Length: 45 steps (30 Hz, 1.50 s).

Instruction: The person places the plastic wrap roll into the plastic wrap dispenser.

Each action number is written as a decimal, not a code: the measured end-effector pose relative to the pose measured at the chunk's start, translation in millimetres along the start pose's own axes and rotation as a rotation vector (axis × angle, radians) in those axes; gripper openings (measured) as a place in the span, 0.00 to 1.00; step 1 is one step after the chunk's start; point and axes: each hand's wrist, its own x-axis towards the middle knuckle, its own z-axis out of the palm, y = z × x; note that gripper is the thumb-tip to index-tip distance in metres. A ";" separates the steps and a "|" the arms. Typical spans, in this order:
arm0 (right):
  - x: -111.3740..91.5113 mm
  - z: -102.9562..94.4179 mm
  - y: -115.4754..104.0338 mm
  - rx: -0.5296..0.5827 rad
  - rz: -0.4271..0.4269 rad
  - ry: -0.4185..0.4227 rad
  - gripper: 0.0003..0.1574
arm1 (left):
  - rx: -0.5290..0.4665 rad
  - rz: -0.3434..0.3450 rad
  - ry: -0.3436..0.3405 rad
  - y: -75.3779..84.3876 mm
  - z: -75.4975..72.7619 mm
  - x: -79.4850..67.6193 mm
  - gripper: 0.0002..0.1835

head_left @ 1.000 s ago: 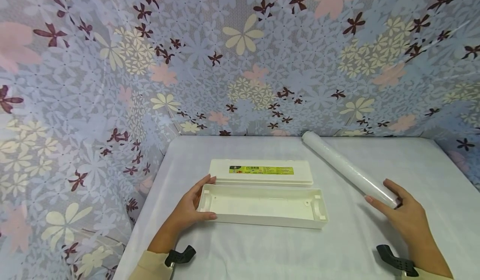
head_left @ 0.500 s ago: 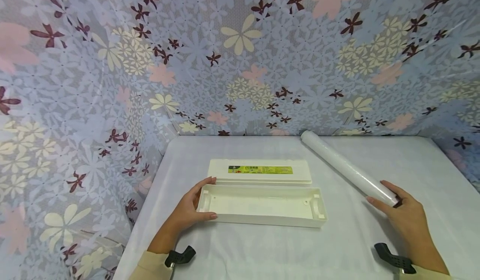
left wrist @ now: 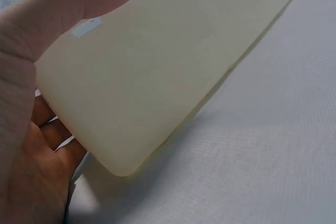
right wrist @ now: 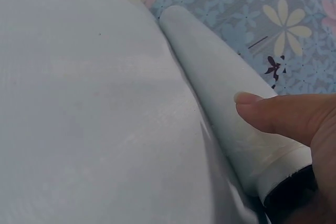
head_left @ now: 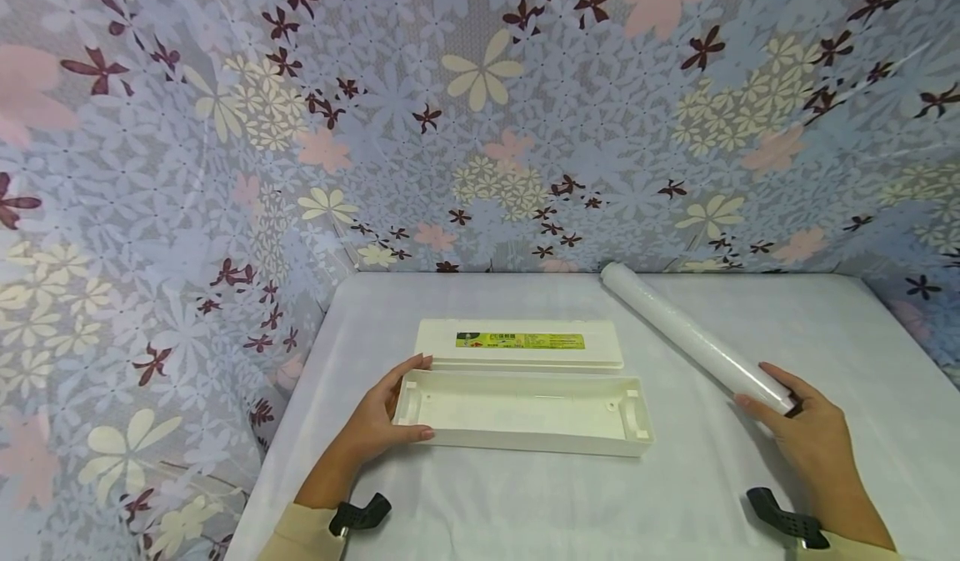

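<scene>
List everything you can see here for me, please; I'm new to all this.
Open tray: one, cream-white, front centre
Labelled box piece: one, cream-white, just behind the tray
Label: one, mostly yellow-green, on that piece
Roll: one, white, slanting at right
Cloth: one, white, underneath everything
Flowered backdrop: multicoloured, mainly blue-grey, behind and at the sides
Wrist devices: two, black, one per wrist
Sleeves: two, beige, bottom edge
Left grip: one, bare, holding tray's left end
Right grip: one, bare, holding roll's near end

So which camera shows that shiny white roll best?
The head view: the white roll shows almost end to end, slanting across the table, with the right hand at its near end. The right wrist view is closer, but the hand covers part; the left wrist view shows none clearly.
</scene>
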 end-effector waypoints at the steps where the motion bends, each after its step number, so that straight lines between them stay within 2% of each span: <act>1: 0.0 0.1 0.2 0.001 -0.003 0.001 0.53 | 0.000 0.001 0.000 -0.1 0.0 0.0 0.61; 8: -2.0 -0.8 0.4 -0.001 -0.031 0.008 0.53 | 0.004 0.005 -0.002 -0.8 -0.4 -0.3 0.61; 32: -0.4 2.8 1.1 -0.010 -0.029 0.040 0.50 | -0.010 0.027 -0.033 0.7 -2.8 -0.6 0.61; 39: -2.7 2.2 -1.7 0.012 0.008 0.047 0.52 | 0.001 0.027 -0.035 0.9 -2.8 -0.8 0.61; 45: -4.7 0.3 -6.6 0.094 0.055 0.038 0.53 | 0.003 0.043 -0.038 0.3 -2.8 -0.6 0.61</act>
